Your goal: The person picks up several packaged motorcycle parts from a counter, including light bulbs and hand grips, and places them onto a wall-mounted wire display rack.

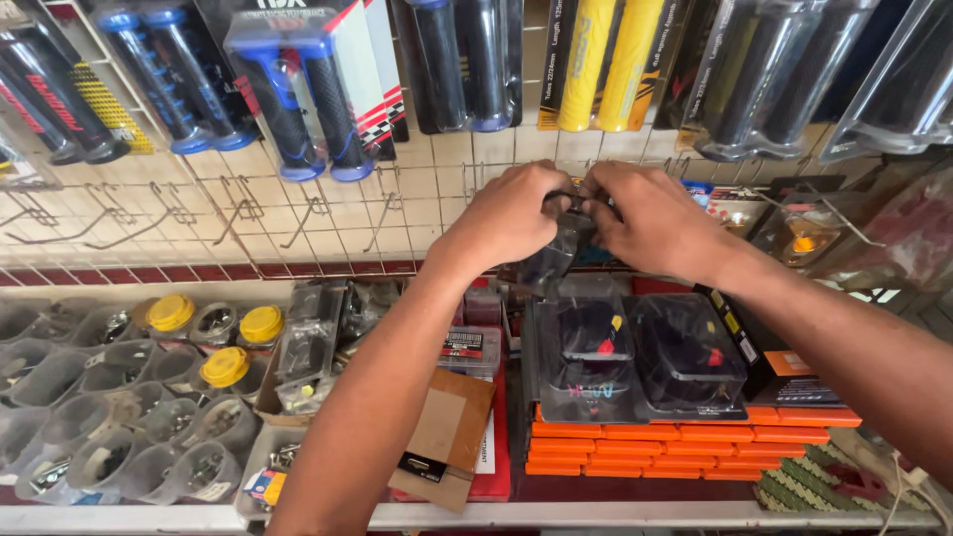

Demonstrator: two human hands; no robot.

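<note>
Black blister pack [558,248] gripped by both hands [586,220] against wire grid [248,213], bare hooks leftward.

Yellow grips [608,62], blue-ended black grips [308,104], yellow jar lids [171,312], orange boxes [675,449], red-and-white tiled edge [199,273].

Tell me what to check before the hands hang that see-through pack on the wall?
1. Both hands on the pack: left hand and right hand both pinch the clear pack. Ok.
2. Pack's top at hook height: ok.
3. Which hook it goes on: cannot tell, fingers hide it.
4. Free hooks beside it: ok.
5. Hanging hole lined up: cannot tell.
6. Stacked packs underneath, in case it drops: ok.
</note>
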